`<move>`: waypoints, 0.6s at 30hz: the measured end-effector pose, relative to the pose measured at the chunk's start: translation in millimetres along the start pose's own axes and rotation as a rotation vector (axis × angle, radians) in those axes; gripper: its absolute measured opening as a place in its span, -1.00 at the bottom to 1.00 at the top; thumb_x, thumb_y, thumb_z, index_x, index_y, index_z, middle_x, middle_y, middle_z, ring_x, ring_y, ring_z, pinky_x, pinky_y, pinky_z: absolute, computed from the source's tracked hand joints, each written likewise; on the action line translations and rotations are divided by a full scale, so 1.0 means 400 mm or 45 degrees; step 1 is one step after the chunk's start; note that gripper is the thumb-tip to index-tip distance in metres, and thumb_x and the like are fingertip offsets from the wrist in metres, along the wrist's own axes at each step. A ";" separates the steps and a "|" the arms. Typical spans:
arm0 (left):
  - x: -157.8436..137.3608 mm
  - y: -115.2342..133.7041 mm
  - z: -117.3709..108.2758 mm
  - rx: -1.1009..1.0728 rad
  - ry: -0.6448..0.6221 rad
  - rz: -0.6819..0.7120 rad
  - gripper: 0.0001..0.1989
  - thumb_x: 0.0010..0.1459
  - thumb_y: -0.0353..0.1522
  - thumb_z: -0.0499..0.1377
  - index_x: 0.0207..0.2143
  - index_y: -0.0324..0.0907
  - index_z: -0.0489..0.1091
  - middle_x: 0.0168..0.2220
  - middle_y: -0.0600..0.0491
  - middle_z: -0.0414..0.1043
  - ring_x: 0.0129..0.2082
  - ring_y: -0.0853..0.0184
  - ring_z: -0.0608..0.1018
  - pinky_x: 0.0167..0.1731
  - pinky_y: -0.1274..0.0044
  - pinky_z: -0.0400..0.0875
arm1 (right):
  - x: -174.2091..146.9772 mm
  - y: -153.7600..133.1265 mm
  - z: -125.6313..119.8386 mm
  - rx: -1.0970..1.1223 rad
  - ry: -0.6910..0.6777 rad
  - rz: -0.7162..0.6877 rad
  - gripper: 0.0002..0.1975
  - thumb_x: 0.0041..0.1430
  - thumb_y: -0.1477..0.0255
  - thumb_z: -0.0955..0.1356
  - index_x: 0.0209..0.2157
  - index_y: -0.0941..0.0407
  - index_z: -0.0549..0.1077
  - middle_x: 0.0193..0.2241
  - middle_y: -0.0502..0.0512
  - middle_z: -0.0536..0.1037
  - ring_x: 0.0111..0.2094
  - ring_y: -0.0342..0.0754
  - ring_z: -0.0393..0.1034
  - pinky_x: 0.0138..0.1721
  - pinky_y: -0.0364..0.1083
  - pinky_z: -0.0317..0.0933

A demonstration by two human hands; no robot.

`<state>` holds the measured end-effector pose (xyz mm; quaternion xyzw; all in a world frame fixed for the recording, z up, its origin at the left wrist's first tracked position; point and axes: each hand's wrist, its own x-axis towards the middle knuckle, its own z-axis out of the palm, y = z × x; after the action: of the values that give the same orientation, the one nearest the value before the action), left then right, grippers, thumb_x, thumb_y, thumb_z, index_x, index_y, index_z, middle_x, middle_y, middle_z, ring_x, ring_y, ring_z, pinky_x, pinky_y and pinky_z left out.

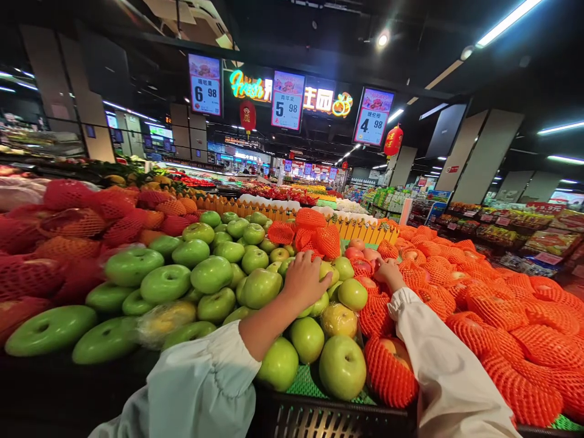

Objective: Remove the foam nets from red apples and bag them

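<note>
My left hand [306, 281] reaches over the heap of green apples [262, 287], palm down, its thumb apart from the fingers. Just beyond its fingertips lie several red foam fruit nets [311, 228]; whether the fingers touch them I cannot tell. To the right, my right hand [389, 274] has its fingers bent against a pinkish-red apple [371, 255] at the border of the heap; the fingertips are partly hidden. A yellowish apple in clear wrap [339, 320] and a red-netted apple [390, 371] lie nearer to me, between the forearms.
Fruit in red nets [511, 310] is piled at the right, with more netted fruit [91, 225] at the left. A low yellow picket fence [365, 230] runs behind. The black crate edge [337, 417] is in front. Price screens [288, 100] hang overhead.
</note>
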<state>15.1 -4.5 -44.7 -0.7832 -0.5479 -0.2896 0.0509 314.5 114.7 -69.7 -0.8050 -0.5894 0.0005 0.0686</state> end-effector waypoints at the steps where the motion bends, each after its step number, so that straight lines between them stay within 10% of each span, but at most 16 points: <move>1: 0.000 0.001 -0.001 0.001 -0.002 -0.002 -0.59 0.34 -0.15 0.10 -0.03 -0.31 0.49 0.14 -0.23 0.36 0.16 -0.07 0.37 0.12 0.16 0.36 | -0.001 -0.001 -0.002 0.005 -0.021 0.012 -0.21 0.17 0.40 0.36 0.40 0.18 0.09 0.32 0.55 0.07 0.31 0.34 0.14 0.14 0.17 0.25; 18: 0.000 0.005 -0.003 -0.054 0.047 0.015 -0.55 0.35 -0.10 0.08 -0.05 -0.31 0.50 0.12 -0.23 0.37 0.17 -0.06 0.37 0.15 0.17 0.33 | -0.041 -0.034 -0.009 0.169 0.065 0.084 -0.11 0.24 0.51 0.27 0.48 0.20 -0.26 0.31 0.68 -0.07 0.37 0.51 -0.11 0.17 0.31 0.15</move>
<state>16.4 -5.9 -43.3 -0.7818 -0.5361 -0.3151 0.0461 296.9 102.5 -66.1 -0.8173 -0.5593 0.0215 0.1367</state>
